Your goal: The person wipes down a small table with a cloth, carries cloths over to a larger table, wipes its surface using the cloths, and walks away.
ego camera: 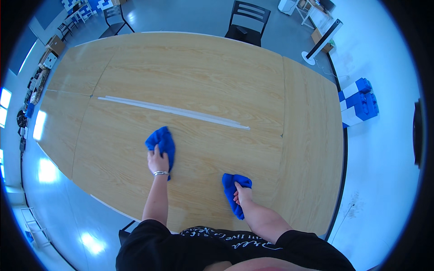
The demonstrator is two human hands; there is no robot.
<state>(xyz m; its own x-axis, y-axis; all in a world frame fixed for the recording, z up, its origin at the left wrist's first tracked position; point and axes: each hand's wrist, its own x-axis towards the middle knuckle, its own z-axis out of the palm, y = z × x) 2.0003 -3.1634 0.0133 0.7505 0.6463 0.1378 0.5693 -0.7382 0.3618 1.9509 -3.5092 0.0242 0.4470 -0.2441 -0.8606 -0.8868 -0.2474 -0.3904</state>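
Note:
A large wood-grain table (203,78) fills the middle of the head view. My left hand (158,162), with a silvery bracelet at the wrist, presses on a blue cloth (163,140) left of centre; the cloth spreads out beyond the fingers. Nearer to my body and further right, my right hand (241,194) grips a second blue cloth (231,196), bunched and folded, resting on the tabletop. Beyond both hands, long strips of white tape (173,111) run slantwise over the boards.
Two black chairs (248,34) (113,28) stand past the far edge. A white-based tower fan (322,40) is at the back right, near large blue and white blocks (361,103) by the wall. Boxes (56,45) and other items line the left wall. Another dark chair is partly hidden by my left sleeve.

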